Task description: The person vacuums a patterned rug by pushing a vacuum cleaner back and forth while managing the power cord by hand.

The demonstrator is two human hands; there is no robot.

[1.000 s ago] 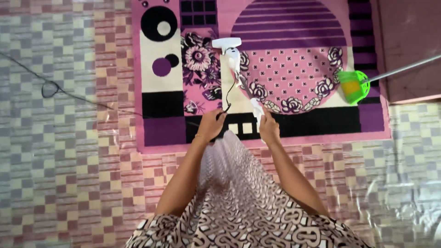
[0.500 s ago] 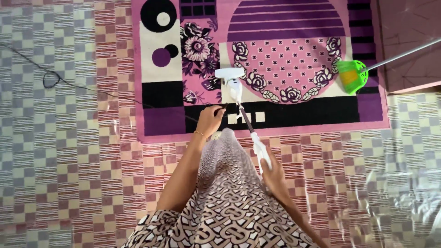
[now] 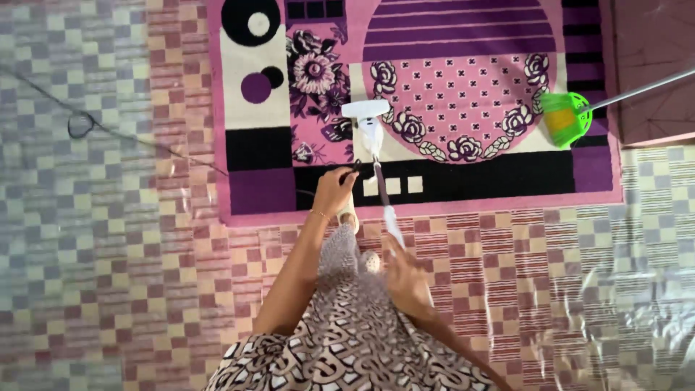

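A white stick vacuum cleaner (image 3: 370,129) stands on a purple, pink and black patterned rug (image 3: 463,94), its head near the flower border. My right hand (image 3: 407,279) is closed around the vacuum's handle, low over the checkered floor and blurred. My left hand (image 3: 334,190) holds the black power cord (image 3: 350,170) at the rug's near edge. My patterned dress fills the bottom of the view.
The black cord (image 3: 79,127) trails left across the checkered plastic-covered floor (image 3: 108,253) with a loop in it. A green and yellow broom head (image 3: 566,117) on a metal pole lies at the rug's right edge. A pink mat (image 3: 655,65) sits at the far right.
The vacuum has been drawn back from the middle of the rug toward me. My right hand moved down and back with the handle; my left hand stayed on the cord.
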